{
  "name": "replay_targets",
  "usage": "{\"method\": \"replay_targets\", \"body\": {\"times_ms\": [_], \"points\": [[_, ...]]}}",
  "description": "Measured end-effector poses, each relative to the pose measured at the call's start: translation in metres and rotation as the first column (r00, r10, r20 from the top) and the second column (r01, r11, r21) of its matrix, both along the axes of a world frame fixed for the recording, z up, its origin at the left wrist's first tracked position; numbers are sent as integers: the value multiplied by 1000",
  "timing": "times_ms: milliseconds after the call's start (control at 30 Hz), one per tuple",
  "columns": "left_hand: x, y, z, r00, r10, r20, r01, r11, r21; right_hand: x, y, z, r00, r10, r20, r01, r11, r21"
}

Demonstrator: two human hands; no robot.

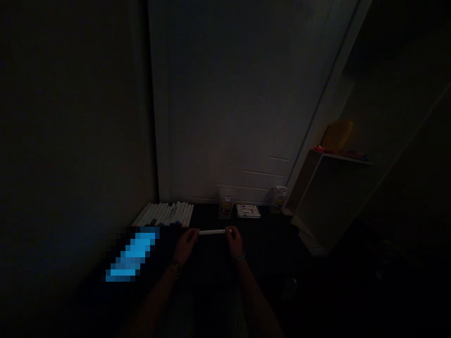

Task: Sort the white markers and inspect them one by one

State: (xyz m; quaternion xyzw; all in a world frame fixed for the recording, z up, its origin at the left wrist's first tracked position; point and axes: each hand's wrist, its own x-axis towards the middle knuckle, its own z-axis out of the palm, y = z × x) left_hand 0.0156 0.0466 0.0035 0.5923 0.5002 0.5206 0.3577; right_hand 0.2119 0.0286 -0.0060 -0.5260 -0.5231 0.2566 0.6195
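Observation:
A white marker point(212, 232) is held level between my two hands above the dark table point(211, 263). My left hand point(188, 244) pinches its left end, and my right hand point(234, 240) has its fingers closed round the right end. Beyond my left hand lies a row of several white markers point(164, 214), side by side, a few with dark, blue or red ends facing me. The scene is very dark, so print on the held marker cannot be read.
Two clear plastic containers, a middle one point(226, 207) and a right one point(279, 199), stand along the pale back panel point(229, 117). Between them is a flat white case point(248, 211). A blurred-out bright blue screen point(132, 255) is at left. A shelf unit point(317, 197) with a yellow object point(337, 136) stands right.

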Motion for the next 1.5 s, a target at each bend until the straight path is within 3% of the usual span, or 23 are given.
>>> {"method": "replay_targets", "body": {"times_ms": [233,500,1000,1300,1500], "points": [[-2,-2,2,999,37,0,-37,999,6,-2,0,0,1000,6,12,-6,1000,15],[-5,5,-4,997,8,71,-9,1000,16,-1,1,-2,1000,4,11,-4,1000,4],[-3,-2,4,999,12,34,-11,1000,-12,-1,-3,5,1000,-20,12,20,1000,-5],[-5,3,-3,997,-40,60,38,999,34,0,-4,6,1000,-7,11,7,1000,7],[-3,-4,5,999,-33,33,32,999,25,-1,-4,8,1000,-10,-6,10,1000,3]]}}
